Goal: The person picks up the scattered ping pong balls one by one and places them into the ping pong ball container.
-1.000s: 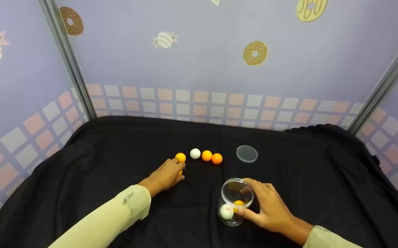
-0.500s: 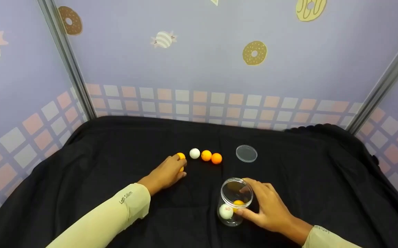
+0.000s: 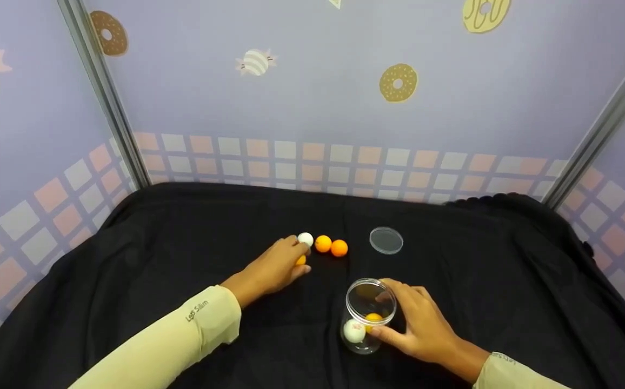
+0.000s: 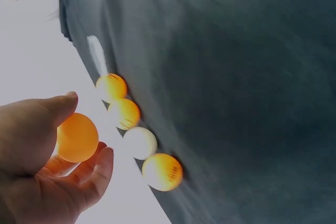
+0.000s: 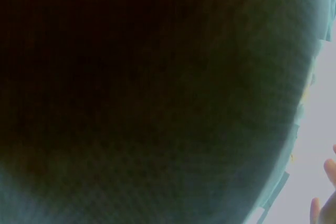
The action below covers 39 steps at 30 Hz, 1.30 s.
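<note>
My left hand (image 3: 274, 266) holds an orange ping-pong ball (image 4: 77, 137) between thumb and curled fingers, palm side showing in the left wrist view. Just past the fingertips runs a row of balls on the black cloth: an orange ball (image 4: 163, 172), a white ball (image 3: 305, 239), then two more orange ones. In the head view the hand covers the nearest orange ball of that row. My right hand (image 3: 418, 324) grips a clear, lidless jar (image 3: 365, 346) from its right side. Inside lie a white ball (image 3: 354, 330) with red print and an orange ball (image 3: 373, 320).
A clear round lid (image 3: 386, 240) lies flat beyond the jar, right of the row. Black cloth (image 3: 480, 270) covers the table up to patterned wall panels (image 3: 312, 97). Dark, blurred material blocks most of the right wrist view.
My left hand has moved right and slightly away with the orange ball, now covering the row's leftmost ball in the head view. The right hand and jar have stayed put.
</note>
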### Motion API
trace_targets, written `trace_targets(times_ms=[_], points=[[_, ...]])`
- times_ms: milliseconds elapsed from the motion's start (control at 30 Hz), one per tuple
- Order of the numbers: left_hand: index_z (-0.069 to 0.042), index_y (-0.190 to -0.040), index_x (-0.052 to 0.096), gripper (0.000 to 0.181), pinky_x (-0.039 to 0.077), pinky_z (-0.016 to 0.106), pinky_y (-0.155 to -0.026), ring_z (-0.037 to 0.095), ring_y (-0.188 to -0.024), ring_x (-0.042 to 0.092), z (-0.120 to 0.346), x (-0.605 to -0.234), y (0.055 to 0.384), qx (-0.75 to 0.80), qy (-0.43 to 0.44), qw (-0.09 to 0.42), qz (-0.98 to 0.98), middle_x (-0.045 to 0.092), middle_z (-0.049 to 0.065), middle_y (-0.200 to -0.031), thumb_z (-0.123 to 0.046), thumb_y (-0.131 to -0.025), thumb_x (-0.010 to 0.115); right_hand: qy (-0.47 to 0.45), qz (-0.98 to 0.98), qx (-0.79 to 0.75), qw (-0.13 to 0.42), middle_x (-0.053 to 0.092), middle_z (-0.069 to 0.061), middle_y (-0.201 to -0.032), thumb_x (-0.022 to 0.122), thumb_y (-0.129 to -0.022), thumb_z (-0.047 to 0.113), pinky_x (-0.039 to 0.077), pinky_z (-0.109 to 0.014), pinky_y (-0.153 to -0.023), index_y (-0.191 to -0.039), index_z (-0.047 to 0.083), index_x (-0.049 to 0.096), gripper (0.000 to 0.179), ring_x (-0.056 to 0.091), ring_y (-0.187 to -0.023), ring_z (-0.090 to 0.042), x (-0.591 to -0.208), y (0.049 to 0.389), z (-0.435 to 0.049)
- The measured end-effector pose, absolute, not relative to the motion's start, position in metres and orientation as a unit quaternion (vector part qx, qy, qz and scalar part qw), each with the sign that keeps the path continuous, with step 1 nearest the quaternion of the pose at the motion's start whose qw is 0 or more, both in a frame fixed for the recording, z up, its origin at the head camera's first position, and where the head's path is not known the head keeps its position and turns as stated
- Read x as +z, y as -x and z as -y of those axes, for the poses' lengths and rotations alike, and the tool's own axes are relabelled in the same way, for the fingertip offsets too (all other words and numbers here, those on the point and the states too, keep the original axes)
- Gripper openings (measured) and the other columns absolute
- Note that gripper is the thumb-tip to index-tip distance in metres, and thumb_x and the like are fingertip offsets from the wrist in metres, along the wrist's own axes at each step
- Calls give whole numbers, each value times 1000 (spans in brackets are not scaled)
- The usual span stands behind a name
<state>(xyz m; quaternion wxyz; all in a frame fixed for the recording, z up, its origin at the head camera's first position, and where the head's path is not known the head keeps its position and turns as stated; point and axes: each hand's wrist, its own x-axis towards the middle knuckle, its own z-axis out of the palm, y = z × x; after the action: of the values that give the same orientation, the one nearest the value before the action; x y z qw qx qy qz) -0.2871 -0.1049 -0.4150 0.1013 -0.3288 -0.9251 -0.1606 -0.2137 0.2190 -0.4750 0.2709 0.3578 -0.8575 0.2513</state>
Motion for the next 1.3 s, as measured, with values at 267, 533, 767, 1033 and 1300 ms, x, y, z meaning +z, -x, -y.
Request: trace_targets(times_ms=[267,533,767,1033,1300], points=[[-7,-114,66,26,55,40,-86,26,-94,60,81,-405,264,-178,376,99,904,60,10,-106,-23,-95,73,-357,859,250,269,69,14,-112,83,-77,53,43,-35,-88,-145,19,52,82,65,-101,-5,-475,214,-219],[-9,-118,66,28,54,36,-88,21,-95,60,65,-393,250,-164,393,95,900,61,7,-110,-27,-96,71,-364,855,245,275,70,13,-111,82,-78,53,44,-37,-87,-144,15,53,82,65,-100,-6,-475,216,-219],[-9,-124,66,31,55,34,-90,19,-97,61,54,-382,241,-179,400,106,893,62,6,-114,-29,-99,68,-364,856,241,276,69,11,-113,82,-78,54,45,-37,-86,-144,15,53,82,65,-101,-6,-475,216,-219],[-11,-120,67,29,55,28,-90,15,-98,61,37,-378,231,-198,430,130,871,63,4,-111,-29,-98,69,-361,858,236,279,69,11,-116,82,-78,54,46,-37,-86,-143,12,54,83,65,-101,-8,-474,215,-219],[-12,-119,67,27,52,23,-89,12,-96,59,25,-380,225,-188,458,133,859,60,1,-109,-30,-98,68,-359,863,232,269,67,3,-130,81,-79,55,46,-39,-88,-144,14,53,82,66,-108,-17,-474,214,-221]])
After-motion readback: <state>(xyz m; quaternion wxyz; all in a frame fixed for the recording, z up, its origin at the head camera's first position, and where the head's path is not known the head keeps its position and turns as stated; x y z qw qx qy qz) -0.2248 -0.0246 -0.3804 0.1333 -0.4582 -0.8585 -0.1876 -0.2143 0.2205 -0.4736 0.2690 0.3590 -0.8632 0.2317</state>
